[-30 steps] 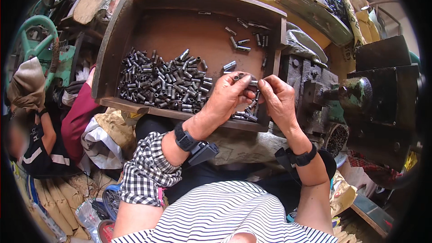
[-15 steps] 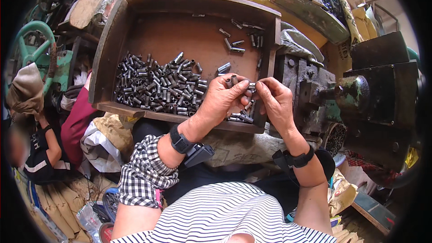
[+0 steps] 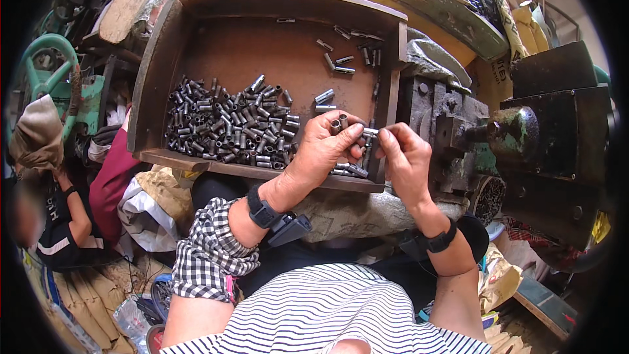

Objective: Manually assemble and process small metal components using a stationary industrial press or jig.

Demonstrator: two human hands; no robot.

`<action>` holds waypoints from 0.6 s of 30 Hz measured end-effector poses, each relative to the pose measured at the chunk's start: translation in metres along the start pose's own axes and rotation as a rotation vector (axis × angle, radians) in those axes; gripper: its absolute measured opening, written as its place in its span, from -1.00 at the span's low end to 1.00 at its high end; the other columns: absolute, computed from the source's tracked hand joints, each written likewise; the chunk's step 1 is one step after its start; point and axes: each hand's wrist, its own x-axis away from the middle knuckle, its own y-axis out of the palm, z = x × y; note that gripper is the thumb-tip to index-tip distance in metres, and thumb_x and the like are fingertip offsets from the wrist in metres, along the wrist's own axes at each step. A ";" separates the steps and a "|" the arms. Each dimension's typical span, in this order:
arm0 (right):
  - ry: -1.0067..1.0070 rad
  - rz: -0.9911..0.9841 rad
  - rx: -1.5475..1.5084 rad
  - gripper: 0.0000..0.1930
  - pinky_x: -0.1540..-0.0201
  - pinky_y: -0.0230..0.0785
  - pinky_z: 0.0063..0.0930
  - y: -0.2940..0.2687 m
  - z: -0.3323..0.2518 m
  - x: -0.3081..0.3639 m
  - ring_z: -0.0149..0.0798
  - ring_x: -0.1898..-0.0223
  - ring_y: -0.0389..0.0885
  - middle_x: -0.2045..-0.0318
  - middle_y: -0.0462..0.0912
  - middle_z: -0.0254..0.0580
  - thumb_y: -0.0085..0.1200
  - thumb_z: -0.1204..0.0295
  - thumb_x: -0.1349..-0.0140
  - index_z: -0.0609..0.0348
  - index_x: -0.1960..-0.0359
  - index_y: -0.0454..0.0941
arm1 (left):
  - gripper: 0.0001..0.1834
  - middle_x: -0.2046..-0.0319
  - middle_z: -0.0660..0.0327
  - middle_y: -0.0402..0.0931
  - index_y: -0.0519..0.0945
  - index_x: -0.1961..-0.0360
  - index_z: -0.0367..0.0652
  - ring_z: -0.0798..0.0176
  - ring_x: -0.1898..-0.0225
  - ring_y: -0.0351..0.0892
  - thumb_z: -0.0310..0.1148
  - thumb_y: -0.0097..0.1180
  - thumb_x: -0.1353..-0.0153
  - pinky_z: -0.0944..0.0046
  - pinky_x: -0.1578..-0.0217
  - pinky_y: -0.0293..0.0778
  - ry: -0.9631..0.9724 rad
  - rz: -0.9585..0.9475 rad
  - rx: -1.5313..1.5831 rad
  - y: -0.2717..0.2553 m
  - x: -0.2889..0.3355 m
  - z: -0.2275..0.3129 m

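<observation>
My left hand (image 3: 322, 143) is closed around a few short metal tubes (image 3: 339, 124), whose open ends stick up beside the thumb. Between the two hands a bright metal tube (image 3: 370, 132) lies level, its left end at my left thumb. The fingertips of my right hand (image 3: 407, 156) pinch the tube's right end. Both hands are over the right front corner of a wooden tray (image 3: 154, 59). A large heap of grey metal tubes (image 3: 236, 121) fills the tray's left front. Some loose tubes (image 3: 343, 71) are scattered at the back right; others lie partly hidden under my hands.
A dark, greasy machine (image 3: 550, 137) stands close at the right. Behind the tray is a wooden box (image 3: 452, 16) full of metal pieces. At the far left, a person (image 3: 62, 216) sits near a green handwheel (image 3: 49, 59). A round container of small parts (image 3: 488, 200) is below the machine.
My right hand has shifted slightly right, and more of the bright tube shows between the hands. My left hand stays almost in place, still holding its tubes.
</observation>
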 end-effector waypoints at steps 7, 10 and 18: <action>-0.003 0.005 -0.014 -0.82 0.77 0.11 -0.72 -0.008 -0.036 0.025 -0.64 0.79 0.29 0.66 0.49 -0.35 -0.06 0.41 -0.30 0.26 0.38 0.47 | -0.84 0.48 0.24 0.53 0.50 0.25 -0.22 0.47 0.56 0.52 -0.37 0.10 -0.21 0.51 0.55 0.47 0.087 0.094 0.017 0.005 -0.002 0.013; 0.081 0.107 -0.174 -0.82 0.77 0.11 -0.74 -0.010 -0.023 0.017 -0.63 0.80 0.29 0.64 0.51 -0.30 -0.03 0.41 -0.29 0.28 0.39 0.46 | -0.84 0.46 0.21 0.54 0.49 0.23 -0.25 0.44 0.55 0.54 -0.39 0.08 -0.22 0.49 0.54 0.51 0.021 0.068 0.073 -0.001 -0.001 0.013; 0.235 -0.082 -0.321 -0.76 0.80 0.10 -0.76 -0.024 0.003 0.012 -0.62 0.81 0.32 0.65 0.51 -0.29 -0.03 0.34 -0.30 0.28 0.44 0.45 | -0.79 0.45 0.18 0.55 0.47 0.19 -0.27 0.41 0.51 0.56 -0.37 0.07 -0.23 0.49 0.52 0.51 -0.050 -0.016 0.031 0.005 0.003 0.004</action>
